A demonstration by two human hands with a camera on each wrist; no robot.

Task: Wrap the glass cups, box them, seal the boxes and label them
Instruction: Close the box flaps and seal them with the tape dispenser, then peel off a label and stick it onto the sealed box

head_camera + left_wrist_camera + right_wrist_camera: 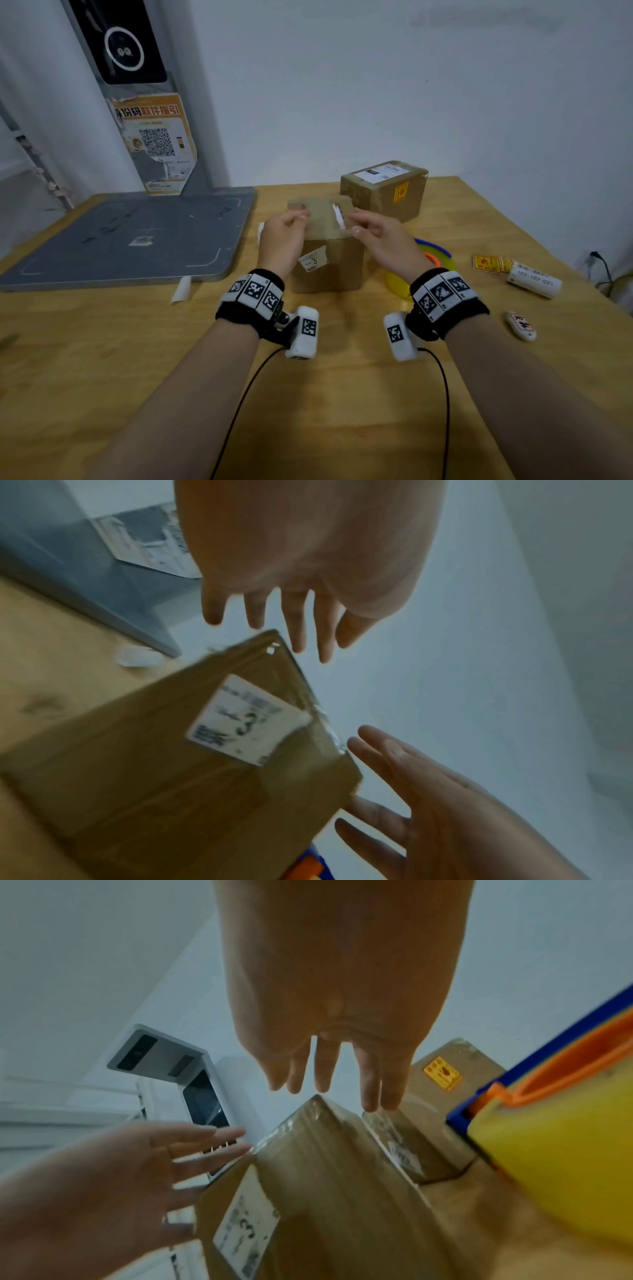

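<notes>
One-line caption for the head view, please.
Both open hands, left hand and right hand, hover over the near cardboard box; a labelled box stands behind.

Soft, even, dim light is cast throughout; both wrist views are motion-blurred, and straight lines are bowed around the brown cardboard box (327, 246).

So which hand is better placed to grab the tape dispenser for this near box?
Right, probably. The yellow tape dispenser lies on the table beside the right hand, on the right of the near box. The left hand is on the box's far side. Both hands are open over its top.
</notes>
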